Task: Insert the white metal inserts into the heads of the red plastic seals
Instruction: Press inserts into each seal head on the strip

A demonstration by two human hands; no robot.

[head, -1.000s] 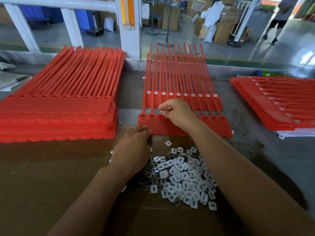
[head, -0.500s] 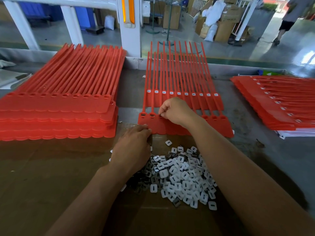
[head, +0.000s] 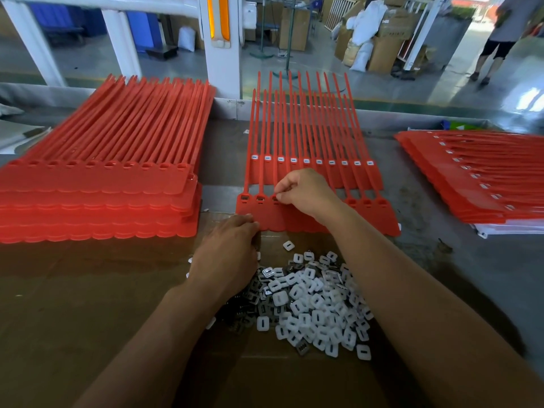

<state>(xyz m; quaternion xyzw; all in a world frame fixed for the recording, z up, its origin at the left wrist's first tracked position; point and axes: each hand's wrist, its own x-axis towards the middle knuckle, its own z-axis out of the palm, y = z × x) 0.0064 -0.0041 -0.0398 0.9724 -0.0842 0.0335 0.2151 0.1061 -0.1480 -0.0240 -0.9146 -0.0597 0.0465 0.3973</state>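
A strip of joined red seals [head: 379, 222] lies across the middle of the bench, heads towards me. My right hand [head: 303, 192] pinches a white insert at the third head from the left, and the two heads left of it show dark inserts. Behind it lies another red strip [head: 319, 172] with white inserts in all its heads. A pile of white inserts [head: 318, 307] sits on the cardboard [head: 88, 290]. My left hand [head: 226, 254] rests at the pile's upper left, fingers curled down by the strip's near edge. What it holds is hidden.
A tall stack of red seal strips [head: 97, 201] sits to the left and a fanned stack with inserts [head: 485, 184] to the right. A white post [head: 220, 54] stands behind the bench. A person [head: 500, 39] walks on the floor far back right.
My right hand has dropped slightly onto the third head of the near strip. My left hand has hardly moved.
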